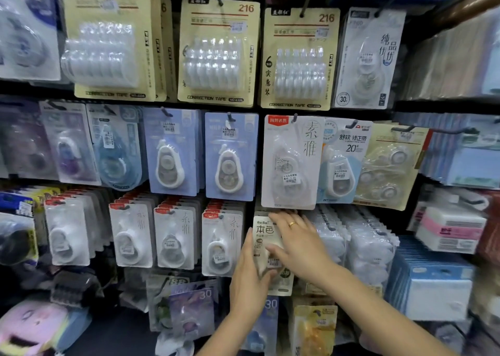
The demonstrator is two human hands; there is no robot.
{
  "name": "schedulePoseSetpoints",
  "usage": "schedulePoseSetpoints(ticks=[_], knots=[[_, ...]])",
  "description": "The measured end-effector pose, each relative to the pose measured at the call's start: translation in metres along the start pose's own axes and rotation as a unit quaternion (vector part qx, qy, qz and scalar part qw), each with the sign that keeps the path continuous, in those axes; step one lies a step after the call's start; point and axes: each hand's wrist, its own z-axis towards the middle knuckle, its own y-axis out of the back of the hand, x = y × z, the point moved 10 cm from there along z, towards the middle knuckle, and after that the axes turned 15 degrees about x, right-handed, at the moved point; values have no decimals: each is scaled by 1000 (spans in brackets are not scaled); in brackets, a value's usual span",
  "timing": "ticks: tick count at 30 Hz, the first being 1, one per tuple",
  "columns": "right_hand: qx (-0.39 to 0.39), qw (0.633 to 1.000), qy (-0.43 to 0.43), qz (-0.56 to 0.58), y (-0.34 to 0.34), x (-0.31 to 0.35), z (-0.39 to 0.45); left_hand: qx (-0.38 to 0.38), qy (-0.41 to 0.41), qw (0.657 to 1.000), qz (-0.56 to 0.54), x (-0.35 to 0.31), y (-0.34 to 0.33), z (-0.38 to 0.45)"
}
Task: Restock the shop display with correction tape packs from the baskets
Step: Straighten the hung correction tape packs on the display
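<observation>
- White correction tape packs (173,240) with red top corners hang in stacked rows on the lower left of the display wall (257,106).
- The left hand (250,280) holds a cream correction tape pack (263,231) from its left side, fingers pressed together along the edge, thumb on the front.
- The right hand (297,240), a gold ring (292,223) on one finger, lies over the pack's front, fingers spread, tips at its top.
- Clear-blister packs (365,236) hang just right.
</observation>
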Motion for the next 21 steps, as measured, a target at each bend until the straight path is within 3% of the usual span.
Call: schedulePoseSetpoints(ticks=[3,8,10,14,21], knots=[[0,1000,-9,-6,0,0,2,11,1,1000,12,1,2,1],[-49,995,-12,88,4,-4,-19,25,-24,999,19,4,1,-3],[-65,991,-17,113,-8,-9,-43,21,-36,998,50,6,2,-7],[-86,993,-70,47,-34,-41,-86,23,-82,982,169,5,-3,-16],[14,994,-109,-30,-71,-77,-92,46,-58,966,247,6,-24,-21]])
